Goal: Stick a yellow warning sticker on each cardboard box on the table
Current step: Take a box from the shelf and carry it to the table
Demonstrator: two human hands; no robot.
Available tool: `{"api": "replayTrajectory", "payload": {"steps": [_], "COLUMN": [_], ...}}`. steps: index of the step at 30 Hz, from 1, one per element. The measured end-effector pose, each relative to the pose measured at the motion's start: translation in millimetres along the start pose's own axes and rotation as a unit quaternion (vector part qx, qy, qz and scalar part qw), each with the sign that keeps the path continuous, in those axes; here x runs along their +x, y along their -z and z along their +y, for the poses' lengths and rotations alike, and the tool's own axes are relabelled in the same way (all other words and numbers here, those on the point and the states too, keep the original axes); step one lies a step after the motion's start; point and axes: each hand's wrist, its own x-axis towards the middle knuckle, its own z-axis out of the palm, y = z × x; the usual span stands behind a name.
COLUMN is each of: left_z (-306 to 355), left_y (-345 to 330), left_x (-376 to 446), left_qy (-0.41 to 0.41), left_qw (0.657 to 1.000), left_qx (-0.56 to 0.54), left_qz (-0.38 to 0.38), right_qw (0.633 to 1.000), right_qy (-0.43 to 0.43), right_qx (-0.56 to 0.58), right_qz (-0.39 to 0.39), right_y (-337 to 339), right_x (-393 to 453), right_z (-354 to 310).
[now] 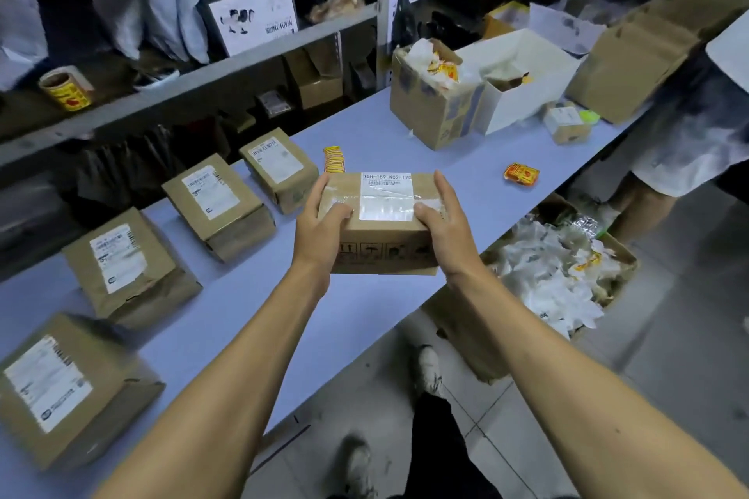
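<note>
I hold a cardboard box [383,239] with a white shipping label on top, above the pale blue table [364,308]. My left hand [324,221] grips its left side, thumb on top. My right hand [441,215] grips its right side, thumb on the label's edge. Just behind the box lies a strip of yellow warning stickers [334,159]. A crumpled yellow sticker piece [521,173] lies to the right. Several labelled cardboard boxes stand in a row on the left, from the farthest box [279,168] past another box [219,205] to the nearest box [73,385].
An open carton [435,109] with paper scraps and a white box [523,77] stand at the table's far end. A floor box [559,275] holds white backing waste. Shelves run behind the table, with a sticker roll [67,88]. Another person [689,142] stands at right.
</note>
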Motion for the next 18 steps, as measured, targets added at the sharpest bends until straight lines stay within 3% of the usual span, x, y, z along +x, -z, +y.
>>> {"api": "replayTrajectory", "payload": {"steps": [10, 18], "left_z": [-22, -70], "left_y": [-51, -32], "left_x": [84, 91], "left_qy": [0.040, 0.036], "left_qw": [0.994, 0.983], "left_qx": [0.013, 0.040], "left_qz": [0.097, 0.173], "right_qw": [0.992, 0.968], "right_qy": [-0.057, -0.045], "right_qx": [-0.017, -0.117], "right_qz": [-0.112, -0.217], "right_y": [25, 8], "right_x": [119, 146], "right_z": [26, 55]}}
